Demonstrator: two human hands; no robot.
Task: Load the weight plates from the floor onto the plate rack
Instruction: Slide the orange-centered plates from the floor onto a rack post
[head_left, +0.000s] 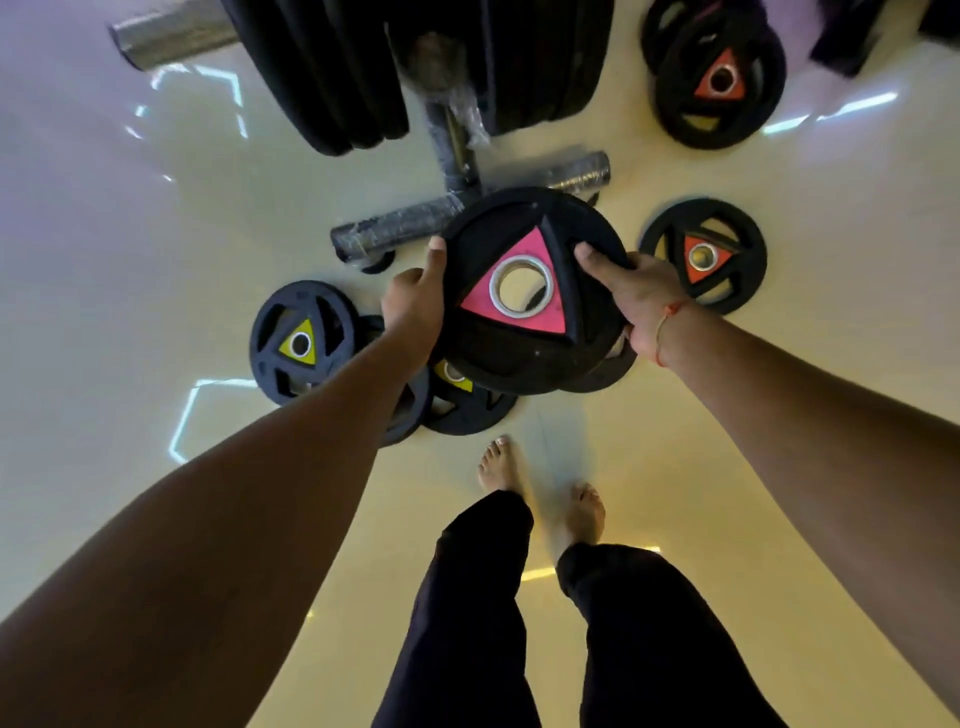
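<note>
I hold a black weight plate with a pink triangular centre (519, 343) flat above the floor, in front of me. My left hand (415, 301) grips its left rim and my right hand (639, 301) grips its right rim through a cut-out. Straight ahead stands the plate rack (452, 140), with several black plates hanging on it. On the floor lie a yellow-centred plate (296, 343) at the left, another yellow-centred plate (467, 405) partly hidden under the held one, an orange-centred plate (701, 254) at the right, and an orange-centred stack (719, 83) at the far right.
The rack's wrapped base bars (395, 228) stretch across the glossy cream floor just beyond the held plate. My bare feet (540, 493) stand close behind the plates on the floor. A dark object (852, 36) sits in the top right corner.
</note>
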